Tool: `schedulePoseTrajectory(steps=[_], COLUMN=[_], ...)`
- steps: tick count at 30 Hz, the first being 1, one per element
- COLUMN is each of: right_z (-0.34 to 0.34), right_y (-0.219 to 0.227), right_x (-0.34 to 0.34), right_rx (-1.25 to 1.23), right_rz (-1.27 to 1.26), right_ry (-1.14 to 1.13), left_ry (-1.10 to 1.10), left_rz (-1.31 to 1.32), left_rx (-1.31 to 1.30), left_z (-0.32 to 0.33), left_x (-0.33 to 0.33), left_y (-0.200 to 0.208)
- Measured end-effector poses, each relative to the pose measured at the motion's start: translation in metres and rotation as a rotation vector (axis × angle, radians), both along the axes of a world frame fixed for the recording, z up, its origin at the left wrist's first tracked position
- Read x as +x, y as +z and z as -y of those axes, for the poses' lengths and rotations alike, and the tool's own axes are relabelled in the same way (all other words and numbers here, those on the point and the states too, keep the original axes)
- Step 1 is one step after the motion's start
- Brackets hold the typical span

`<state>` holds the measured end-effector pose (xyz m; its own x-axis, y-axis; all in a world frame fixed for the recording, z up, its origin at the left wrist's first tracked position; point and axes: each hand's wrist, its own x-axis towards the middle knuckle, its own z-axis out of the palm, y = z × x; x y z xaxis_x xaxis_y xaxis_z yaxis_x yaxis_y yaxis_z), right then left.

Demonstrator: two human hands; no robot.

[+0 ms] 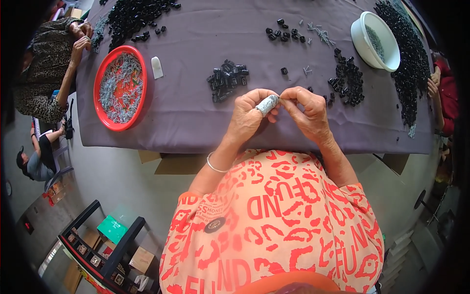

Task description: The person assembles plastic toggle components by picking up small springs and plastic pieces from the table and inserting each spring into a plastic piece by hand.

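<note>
Pinching a tiny, indistinct part (279, 97) between them, the left hand (245, 116) and right hand (310, 116) meet over the dull-purple tablecloth (191, 117), with a red, round plastic tray (117, 127) of slim grey pieces (115, 92) leftward and a white, round plastic tub (361, 34) holding small grey bits (375, 42) rightward.

Fisheye cam on wearer's head, L of a pair, looks steeply down: shirt (274, 220) closest, filling lower ctr; L grip (249, 112) & R grip (309, 113) nr mid-frame; surface (196, 125) beyond, running twd top. V. wide view takes in floor (115, 169) both sides; edges bend, corners black.
</note>
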<state>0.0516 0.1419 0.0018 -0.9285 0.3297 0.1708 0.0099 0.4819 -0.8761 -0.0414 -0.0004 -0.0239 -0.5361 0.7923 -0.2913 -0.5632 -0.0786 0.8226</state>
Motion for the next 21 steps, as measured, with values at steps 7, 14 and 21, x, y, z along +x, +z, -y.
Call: schedulePoseTrajectory(steps=[7,14,21], right_z=[-0.008,-0.011,-0.005], right_y=[0.002,-0.02,0.004], right_x=[-0.018,-0.038,-0.024], right_rx=[0.271,0.882,-0.353], right_rz=[-0.097,0.095,0.027], right_ry=[-0.235,-0.266,-0.144], left_ry=[0.102,0.237,0.271], left_rz=[0.197,0.246,0.136], left_rx=[0.1,0.148,0.074], left_z=[0.002,0.003,0.005], left_x=[-0.003,-0.009,-0.007], left_y=[-0.002,0.006,0.018])
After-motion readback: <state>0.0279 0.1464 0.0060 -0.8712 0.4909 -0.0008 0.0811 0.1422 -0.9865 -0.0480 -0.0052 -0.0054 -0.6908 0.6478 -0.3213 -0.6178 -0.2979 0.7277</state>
